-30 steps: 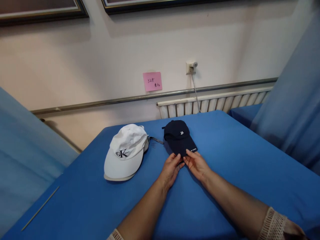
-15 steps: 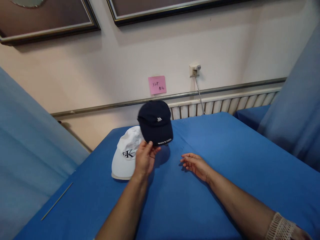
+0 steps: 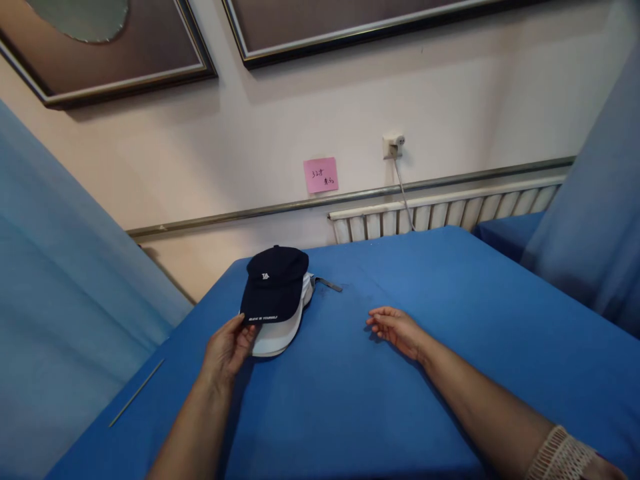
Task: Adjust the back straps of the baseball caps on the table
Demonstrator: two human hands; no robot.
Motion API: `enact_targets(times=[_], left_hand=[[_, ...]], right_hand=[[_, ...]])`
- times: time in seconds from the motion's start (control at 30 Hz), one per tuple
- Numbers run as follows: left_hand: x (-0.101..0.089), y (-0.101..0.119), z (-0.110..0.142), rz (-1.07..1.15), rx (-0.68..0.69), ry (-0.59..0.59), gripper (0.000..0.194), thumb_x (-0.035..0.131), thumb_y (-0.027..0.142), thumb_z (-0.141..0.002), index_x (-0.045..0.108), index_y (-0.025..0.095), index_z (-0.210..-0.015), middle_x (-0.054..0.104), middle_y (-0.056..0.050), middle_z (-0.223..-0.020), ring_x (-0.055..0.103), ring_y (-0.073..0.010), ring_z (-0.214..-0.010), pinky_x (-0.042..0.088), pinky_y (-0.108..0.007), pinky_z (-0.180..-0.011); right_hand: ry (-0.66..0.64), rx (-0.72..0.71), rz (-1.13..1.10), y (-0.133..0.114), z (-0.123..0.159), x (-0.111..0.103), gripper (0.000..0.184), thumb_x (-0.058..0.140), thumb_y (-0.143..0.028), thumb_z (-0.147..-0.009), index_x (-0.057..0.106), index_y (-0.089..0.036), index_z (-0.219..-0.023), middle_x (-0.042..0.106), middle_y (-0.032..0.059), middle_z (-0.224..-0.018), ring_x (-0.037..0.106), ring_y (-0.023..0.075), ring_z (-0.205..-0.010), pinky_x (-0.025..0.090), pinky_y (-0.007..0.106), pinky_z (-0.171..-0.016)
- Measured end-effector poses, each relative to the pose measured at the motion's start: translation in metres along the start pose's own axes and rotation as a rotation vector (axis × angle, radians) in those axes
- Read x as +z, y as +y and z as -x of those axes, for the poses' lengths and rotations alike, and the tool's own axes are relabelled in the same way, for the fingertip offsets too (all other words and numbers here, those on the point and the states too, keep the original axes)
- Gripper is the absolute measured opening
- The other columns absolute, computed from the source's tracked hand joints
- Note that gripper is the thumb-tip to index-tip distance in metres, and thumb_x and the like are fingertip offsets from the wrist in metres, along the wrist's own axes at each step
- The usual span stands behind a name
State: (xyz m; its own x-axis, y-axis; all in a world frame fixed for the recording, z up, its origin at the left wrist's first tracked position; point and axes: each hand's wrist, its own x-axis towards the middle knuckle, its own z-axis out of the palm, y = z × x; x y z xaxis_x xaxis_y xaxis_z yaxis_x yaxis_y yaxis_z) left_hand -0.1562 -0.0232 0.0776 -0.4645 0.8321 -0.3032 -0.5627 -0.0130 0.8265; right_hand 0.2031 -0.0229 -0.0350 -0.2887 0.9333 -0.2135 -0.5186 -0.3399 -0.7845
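Observation:
A dark navy baseball cap (image 3: pixel 274 283) with a small white logo and white lettering along its brim covers most of a white baseball cap (image 3: pixel 277 337). The white cap's brim and part of its right side show beneath, with a strap sticking out to the right. My left hand (image 3: pixel 231 347) pinches the front left edge of the navy brim between thumb and fingers. Away to the right, my right hand (image 3: pixel 395 331) rests on the blue-covered table (image 3: pixel 330 407), fingers loosely curled and apart, holding nothing.
A thin stick (image 3: pixel 136 393) lies on the table at the left. Blue curtains (image 3: pixel 60 280) hang on both sides. Behind the table are a white radiator (image 3: pixel 390 221), a metal rail (image 3: pixel 270 210), a socket with a plug (image 3: pixel 393 147) and a pink note (image 3: pixel 321 175).
My left hand has moved left with the navy cap, which has come down over the white cap. My right hand has stayed nearly still. The view has shifted slightly.

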Motion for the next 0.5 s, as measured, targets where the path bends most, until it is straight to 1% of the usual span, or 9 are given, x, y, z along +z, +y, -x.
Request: enact_targets(times=[0.1, 0.23, 0.33, 0.4, 0.5], left_hand=[[-0.011, -0.001, -0.009, 0.052, 0.01, 0.027, 0.022, 0.045, -0.003, -0.086, 0.061, 0.01, -0.079, 0.067, -0.004, -0.065, 0.064, -0.0117, -0.051, 0.056, -0.017, -0.048], [-0.014, -0.006, -0.012, 0.064, 0.085, 0.056, 0.018, 0.049, -0.002, -0.085, 0.062, 0.011, -0.08, 0.067, -0.001, -0.066, 0.062, -0.0085, -0.05, 0.052, -0.014, -0.048], [-0.015, -0.015, -0.005, 0.054, 0.204, 0.094, 0.013, 0.054, 0.002, -0.083, 0.061, 0.012, -0.079, 0.064, 0.002, -0.061, 0.059, -0.0065, -0.046, 0.046, -0.012, -0.045], [-0.019, -0.023, 0.002, 0.046, 0.272, 0.135, 0.011, 0.055, 0.004, -0.083, 0.058, 0.013, -0.076, 0.061, 0.004, -0.057, 0.056, -0.0065, -0.044, 0.044, -0.013, -0.043], [-0.032, -0.037, 0.015, 0.003, 0.292, 0.184, 0.01, 0.055, 0.006, -0.081, 0.058, 0.014, -0.077, 0.063, 0.002, -0.06, 0.057, -0.0078, -0.045, 0.045, -0.015, -0.043]], right_hand=[[0.017, 0.001, -0.007, 0.001, 0.0, 0.0, 0.022, 0.078, -0.026, -0.072, 0.068, -0.017, -0.089, 0.073, 0.0058, -0.083, 0.064, 0.0121, -0.066, 0.049, 0.025, -0.063], [0.023, 0.003, -0.02, 0.0, 0.0, -0.001, 0.021, 0.078, -0.025, -0.073, 0.068, -0.017, -0.089, 0.073, 0.0056, -0.083, 0.064, 0.0124, -0.065, 0.049, 0.025, -0.063], [0.019, 0.003, -0.024, 0.0, -0.001, -0.002, 0.022, 0.078, -0.026, -0.073, 0.067, -0.017, -0.09, 0.073, 0.0059, -0.084, 0.064, 0.012, -0.066, 0.05, 0.025, -0.063], [0.016, 0.002, -0.025, 0.0, -0.002, -0.002, 0.023, 0.079, -0.027, -0.073, 0.067, -0.016, -0.091, 0.073, 0.0059, -0.085, 0.065, 0.0115, -0.066, 0.05, 0.024, -0.063], [0.012, -0.001, -0.029, 0.001, -0.003, -0.003, 0.024, 0.079, -0.027, -0.072, 0.067, -0.017, -0.091, 0.073, 0.0058, -0.085, 0.065, 0.0115, -0.066, 0.05, 0.024, -0.063]])
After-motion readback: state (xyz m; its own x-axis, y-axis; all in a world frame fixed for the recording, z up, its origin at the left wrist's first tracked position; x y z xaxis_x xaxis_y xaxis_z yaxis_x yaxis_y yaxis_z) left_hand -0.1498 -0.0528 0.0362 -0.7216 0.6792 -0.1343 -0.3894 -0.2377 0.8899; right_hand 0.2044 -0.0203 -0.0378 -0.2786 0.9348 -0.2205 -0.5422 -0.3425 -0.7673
